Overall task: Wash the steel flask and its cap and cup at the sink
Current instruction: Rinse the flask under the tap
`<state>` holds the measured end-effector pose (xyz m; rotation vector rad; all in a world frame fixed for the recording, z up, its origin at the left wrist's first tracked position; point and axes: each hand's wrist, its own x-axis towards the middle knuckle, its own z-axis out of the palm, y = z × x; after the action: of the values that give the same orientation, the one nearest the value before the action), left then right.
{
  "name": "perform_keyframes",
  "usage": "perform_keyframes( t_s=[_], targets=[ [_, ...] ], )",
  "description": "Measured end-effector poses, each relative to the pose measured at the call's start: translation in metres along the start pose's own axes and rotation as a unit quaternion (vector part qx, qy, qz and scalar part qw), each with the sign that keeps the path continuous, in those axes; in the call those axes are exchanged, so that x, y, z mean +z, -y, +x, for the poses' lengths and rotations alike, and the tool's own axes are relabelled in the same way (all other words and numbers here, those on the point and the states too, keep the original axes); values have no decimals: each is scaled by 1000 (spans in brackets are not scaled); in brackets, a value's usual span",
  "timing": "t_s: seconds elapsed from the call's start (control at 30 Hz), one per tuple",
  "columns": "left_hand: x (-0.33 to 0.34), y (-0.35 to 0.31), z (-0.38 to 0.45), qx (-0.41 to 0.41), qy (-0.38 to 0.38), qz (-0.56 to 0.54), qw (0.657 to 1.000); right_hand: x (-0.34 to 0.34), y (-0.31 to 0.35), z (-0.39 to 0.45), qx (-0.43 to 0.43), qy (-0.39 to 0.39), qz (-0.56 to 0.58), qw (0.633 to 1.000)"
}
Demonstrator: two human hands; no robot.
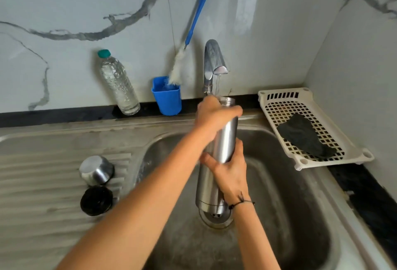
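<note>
Left hand and right hand both grip the steel flask upright over the sink, its mouth under the running tap, apparently rinsing; emptying it likely follows.

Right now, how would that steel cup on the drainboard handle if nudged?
The steel cup sits upside down on the ribbed drainboard, so it would probably slide rather than roll. Likely rigid and light. Its polished surface may be slippery if wet.

Both hands grip the steel flask under the running tap.
</note>
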<state>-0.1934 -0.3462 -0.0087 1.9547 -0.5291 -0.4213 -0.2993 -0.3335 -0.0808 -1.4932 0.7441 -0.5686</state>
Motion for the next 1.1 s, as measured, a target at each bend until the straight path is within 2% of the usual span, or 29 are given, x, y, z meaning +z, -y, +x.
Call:
perform_keyframes(
  t_s=[0.1,0.17,0.2,0.23,0.3,0.33,0.4,0.43,0.5,0.57,0.6,0.67,0.73,0.8,0.87,0.97,1.0,1.03,1.07,1.1],
  targets=[
    [-25,-7,10,-73,164,-129,975,-6,4,1,45,104,162,980],
    [-31,-5,13,-100,286,-252,919,-4,5,-1,115,182,307,927],
    [-32,-3,14,-107,321,-308,889,-2,6,-3,138,203,346,906],
    [-32,-1,17,-111,336,-337,872,-2,4,-1,144,213,353,899],
    [-32,0,22,-125,317,-327,881,-3,6,2,149,194,323,914],
    [-31,1,24,-132,276,-287,908,-6,8,3,152,176,276,932],
    [-24,2,27,-122,129,-166,970,-8,9,7,124,137,114,976],
    [-17,3,24,-96,48,-114,988,-5,7,8,98,112,53,987],
    [0,8,13,-29,-42,-14,999,5,2,3,64,46,5,997],
    [10,16,1,11,-68,91,993,12,-2,-2,38,0,-19,999],
    [9,18,1,8,-65,97,993,12,-4,-3,29,-3,-27,999],
    [-6,14,7,-33,-18,20,999,10,-3,-3,26,26,-19,999],
    [-23,7,13,-75,59,-55,994,6,-1,-3,37,77,62,994],
    [-34,2,17,-102,151,-115,977,4,-1,-4,66,143,177,972],
    [-37,4,24,-106,256,-191,942,2,-5,-2,104,200,261,939],
    [-33,13,28,-76,391,-366,841,-2,-13,0,148,313,375,860],
    [-31,16,28,-69,410,-398,818,-4,-14,1,148,327,387,849],
    [-28,16,27,-73,410,-405,814,-7,-15,2,152,320,380,855],
    [-25,16,27,-84,390,-396,827,-9,-14,4,156,299,357,871],
    [-21,15,26,-87,340,-362,864,-12,-14,8,163,261,320,896]
  ],
)
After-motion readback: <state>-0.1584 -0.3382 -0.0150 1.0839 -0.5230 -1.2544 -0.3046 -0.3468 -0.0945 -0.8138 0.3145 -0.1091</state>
